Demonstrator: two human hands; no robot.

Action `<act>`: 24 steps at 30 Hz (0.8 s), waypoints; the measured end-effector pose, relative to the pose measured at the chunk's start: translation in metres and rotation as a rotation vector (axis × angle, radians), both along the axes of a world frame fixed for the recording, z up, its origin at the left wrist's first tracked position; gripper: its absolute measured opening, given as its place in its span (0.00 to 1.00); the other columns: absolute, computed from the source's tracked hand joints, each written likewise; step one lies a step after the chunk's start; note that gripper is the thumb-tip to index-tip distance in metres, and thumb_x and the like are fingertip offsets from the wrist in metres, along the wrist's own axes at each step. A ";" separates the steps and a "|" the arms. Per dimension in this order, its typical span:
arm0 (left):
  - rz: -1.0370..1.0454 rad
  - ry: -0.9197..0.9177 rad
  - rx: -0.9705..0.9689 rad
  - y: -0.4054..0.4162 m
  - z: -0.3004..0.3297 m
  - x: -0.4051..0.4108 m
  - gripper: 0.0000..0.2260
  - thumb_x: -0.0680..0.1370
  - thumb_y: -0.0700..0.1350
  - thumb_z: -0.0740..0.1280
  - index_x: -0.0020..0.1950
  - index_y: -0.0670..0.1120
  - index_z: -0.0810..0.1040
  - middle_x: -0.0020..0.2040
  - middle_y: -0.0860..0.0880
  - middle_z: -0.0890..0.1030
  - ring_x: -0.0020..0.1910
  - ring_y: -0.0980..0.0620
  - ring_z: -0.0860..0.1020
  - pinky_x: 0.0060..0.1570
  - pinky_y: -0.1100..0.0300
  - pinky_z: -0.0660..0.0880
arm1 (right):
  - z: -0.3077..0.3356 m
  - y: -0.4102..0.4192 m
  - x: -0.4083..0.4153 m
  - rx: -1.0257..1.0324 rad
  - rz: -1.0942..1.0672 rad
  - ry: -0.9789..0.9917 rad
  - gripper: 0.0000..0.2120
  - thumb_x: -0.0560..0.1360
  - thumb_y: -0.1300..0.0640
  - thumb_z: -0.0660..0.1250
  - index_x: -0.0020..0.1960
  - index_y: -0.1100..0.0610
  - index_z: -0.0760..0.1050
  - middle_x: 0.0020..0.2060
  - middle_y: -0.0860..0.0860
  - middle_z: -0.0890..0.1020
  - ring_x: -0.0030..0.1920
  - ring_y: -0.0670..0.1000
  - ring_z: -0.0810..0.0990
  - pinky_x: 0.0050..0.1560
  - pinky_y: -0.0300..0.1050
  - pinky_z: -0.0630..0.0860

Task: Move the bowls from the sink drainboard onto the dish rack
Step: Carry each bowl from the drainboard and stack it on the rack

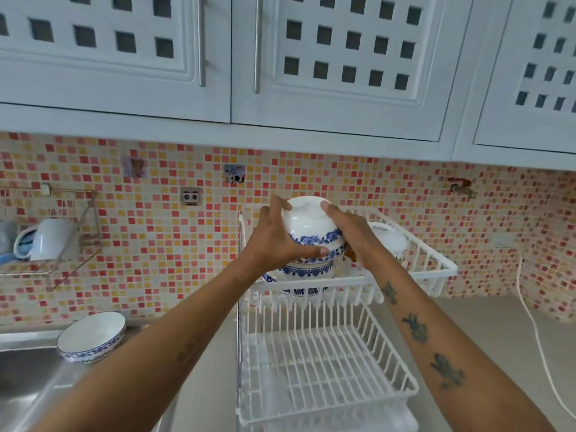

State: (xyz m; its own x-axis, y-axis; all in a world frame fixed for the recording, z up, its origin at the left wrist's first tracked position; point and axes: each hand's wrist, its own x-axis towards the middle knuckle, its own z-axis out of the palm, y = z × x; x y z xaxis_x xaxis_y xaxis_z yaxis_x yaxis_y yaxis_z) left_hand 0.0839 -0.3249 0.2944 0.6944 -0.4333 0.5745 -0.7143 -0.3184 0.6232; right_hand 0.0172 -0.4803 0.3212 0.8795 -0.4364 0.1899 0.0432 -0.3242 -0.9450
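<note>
- left hand (274, 241) and right hand (352, 235) both clamped on upside-down white bowl with blue floral rim (311, 226)
- bowl sits atop stacked matching bowls (307, 271) (upper tier, white wire dish rack (436, 269))
- one upright blue-rimmed bowl (92, 336) on steel drainboard (28, 338)

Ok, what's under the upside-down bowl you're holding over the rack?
Under the held bowl, gripped by the left hand and right hand, sit more inverted blue-patterned bowls stacked on the dish rack upper tier. How many is hidden by hands and bowl.

Both hands (274, 235) (arms outstretched) clasped, fingers curled.
</note>
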 end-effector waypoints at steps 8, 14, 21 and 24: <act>0.061 -0.046 0.139 -0.008 -0.015 0.014 0.47 0.56 0.59 0.81 0.65 0.46 0.60 0.63 0.46 0.66 0.58 0.48 0.69 0.50 0.58 0.72 | -0.021 -0.007 0.020 0.078 0.004 0.139 0.25 0.63 0.35 0.64 0.52 0.51 0.78 0.51 0.54 0.84 0.51 0.57 0.82 0.59 0.60 0.77; 0.066 0.035 0.194 -0.009 -0.018 0.016 0.47 0.56 0.58 0.82 0.65 0.45 0.59 0.61 0.44 0.67 0.56 0.46 0.71 0.47 0.58 0.73 | -0.030 -0.012 0.029 0.130 0.053 0.229 0.18 0.71 0.40 0.64 0.55 0.51 0.76 0.49 0.53 0.83 0.49 0.55 0.81 0.61 0.58 0.76; 0.072 0.117 0.319 -0.011 -0.022 0.019 0.53 0.54 0.61 0.81 0.69 0.47 0.56 0.65 0.41 0.65 0.59 0.40 0.75 0.50 0.48 0.81 | -0.034 -0.011 0.035 0.123 0.028 0.297 0.21 0.74 0.46 0.64 0.62 0.56 0.73 0.56 0.57 0.81 0.57 0.58 0.79 0.64 0.57 0.74; 0.083 0.114 0.341 -0.011 -0.023 0.019 0.51 0.55 0.62 0.81 0.68 0.48 0.56 0.64 0.41 0.66 0.59 0.40 0.75 0.53 0.46 0.80 | -0.033 -0.010 0.034 0.125 0.036 0.289 0.19 0.75 0.47 0.63 0.61 0.56 0.73 0.55 0.57 0.81 0.55 0.57 0.79 0.64 0.55 0.75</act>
State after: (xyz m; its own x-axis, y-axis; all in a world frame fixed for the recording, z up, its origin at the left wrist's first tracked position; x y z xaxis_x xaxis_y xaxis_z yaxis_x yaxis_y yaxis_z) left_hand 0.1030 -0.3360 0.2710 0.7868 -0.5257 0.3234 -0.6090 -0.5759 0.5454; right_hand 0.0513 -0.4901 0.2878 0.9046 -0.4080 -0.1233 -0.2236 -0.2078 -0.9523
